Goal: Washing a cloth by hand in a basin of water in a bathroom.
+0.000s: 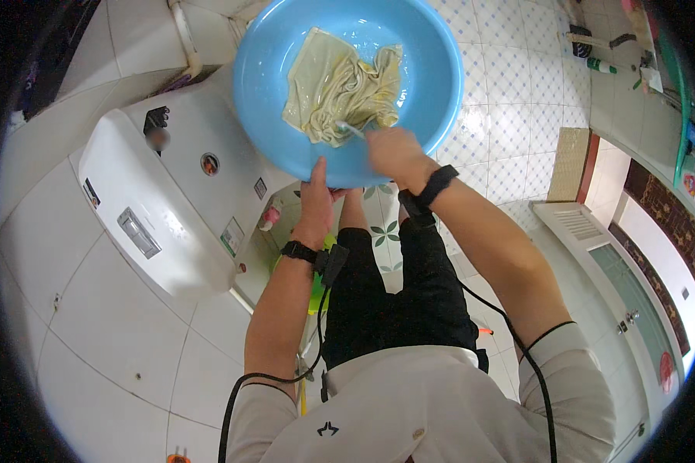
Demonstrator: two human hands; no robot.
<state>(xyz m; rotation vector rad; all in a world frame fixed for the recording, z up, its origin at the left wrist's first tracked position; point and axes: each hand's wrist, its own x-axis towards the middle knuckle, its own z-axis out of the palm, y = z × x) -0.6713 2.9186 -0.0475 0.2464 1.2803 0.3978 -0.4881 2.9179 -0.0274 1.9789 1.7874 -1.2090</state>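
Observation:
A wide blue plastic basin (434, 92) lies before me, with a wet, crumpled pale cloth (318, 75) on its bottom. Yellowish patches show on the cloth. My left hand (317, 202) holds the basin's near rim, thumb up against the wall and the other fingers partly hidden below. Over the near right side of the basin, my right hand (395, 153) is closed around a slim pale brush (350, 128) that looks like a toothbrush. Its head meets the near folds of the cloth. Motion blurs the right hand slightly, and the fingers cover most of the handle.
Left of the basin is a white toilet cistern (168, 214) with a metal flush plate. A green tub (319, 295) is partly hidden behind my left forearm. Black cables (538, 370) run from both wrist straps. A white door (614, 272) stands at the right.

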